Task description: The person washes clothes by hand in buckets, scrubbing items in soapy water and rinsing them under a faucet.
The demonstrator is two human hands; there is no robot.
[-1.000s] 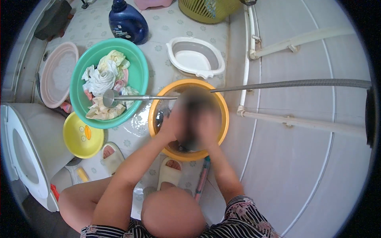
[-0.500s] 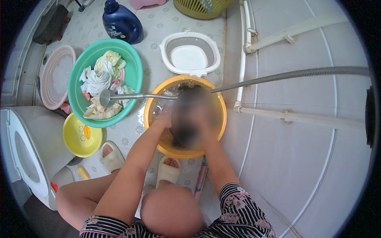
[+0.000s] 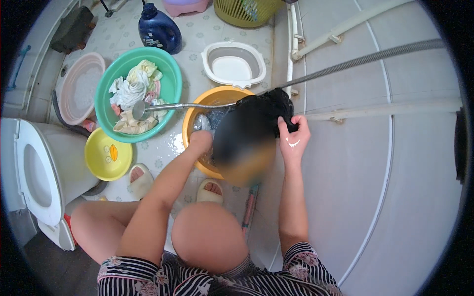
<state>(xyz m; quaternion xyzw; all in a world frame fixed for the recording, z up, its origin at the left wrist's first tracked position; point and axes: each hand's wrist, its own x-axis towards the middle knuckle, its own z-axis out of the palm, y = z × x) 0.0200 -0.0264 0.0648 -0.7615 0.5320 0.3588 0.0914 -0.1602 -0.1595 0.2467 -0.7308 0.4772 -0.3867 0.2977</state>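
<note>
A dark, wet cloth garment [image 3: 281, 106], black where it shows, is raised over the right side of an orange basin [image 3: 188, 118]. My right hand [image 3: 295, 137] pinches its edge between thumb and fingers, beyond the basin's right rim; white suds cling to the back of that hand. My left hand [image 3: 201, 141] is closed at the left inside of the basin, just above sudsy water [image 3: 217, 117]. What its fingers hold is hidden by a blurred patch, which also covers much of the garment. A metal shower head [image 3: 140, 111] on its hose reaches across the basin.
Left of me stand a green basin [image 3: 174, 81] with light clothes, a yellow bowl [image 3: 116, 171], a pink basin [image 3: 79, 91] and a toilet [image 3: 42, 172]. Farther off are a grey-white basin [image 3: 234, 69], a blue detergent bottle [image 3: 160, 32] and a green basket [image 3: 242, 15]. Pipes line the right wall.
My right hand has come up out of the orange basin and moved right, lifting the black garment with it. My left hand has risen slightly and stays by the basin's left side.
</note>
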